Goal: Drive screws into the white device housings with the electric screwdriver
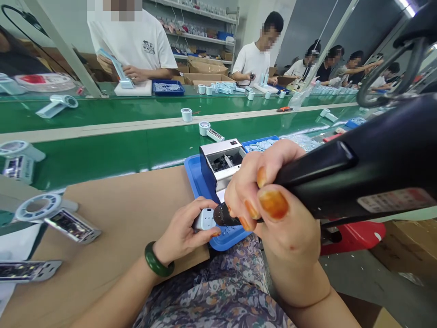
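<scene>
My left hand (182,230) is closed round a small white plastic part (204,219) at the near edge of the brown bench (119,228). My right hand (269,200) grips a black electric screwdriver (341,173), and the tool's tip presses against the white part. Just behind my hands, a blue tray (194,173) holds a small grey and white screw feeder box (223,161) with dark screws in its open top.
Several white handheld fan units (54,216) lie on the bench at left. A green conveyor belt (119,150) carries more fan parts. Other people work across the belt. A red stool (355,237) stands low at right, with cardboard boxes (406,255) beyond it.
</scene>
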